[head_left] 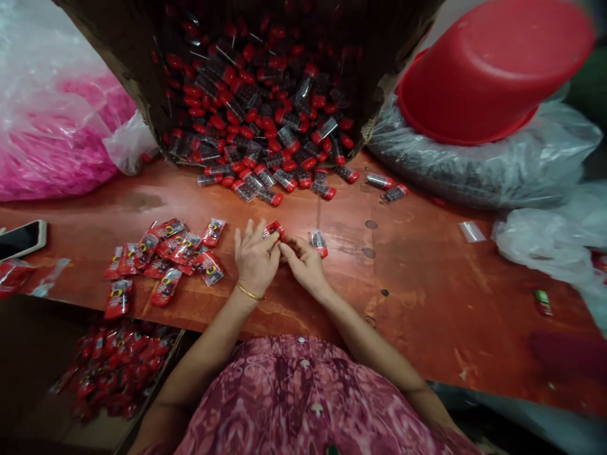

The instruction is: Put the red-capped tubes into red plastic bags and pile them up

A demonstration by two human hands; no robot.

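Note:
My left hand (255, 256) and my right hand (305, 262) meet at the middle of the reddish table (427, 278). Together they pinch a small red packet (275, 229) held at the fingertips, the left thumb and forefinger on it, the other left fingers spread. A small clear vial with a red cap (319, 242) lies just right of my right hand. A pile of filled red packets (165, 256) lies to the left of my left hand. A gold bangle sits on my left wrist.
A tipped cardboard box (118, 50) spills several red-capped vials (265, 126) onto the table's far side. A red plastic basin (493, 63) rests on a plastic bag at the back right. A pink-filled bag (52, 126) sits left, a phone (21, 239) at the left edge, more packets in a box (114, 370) below.

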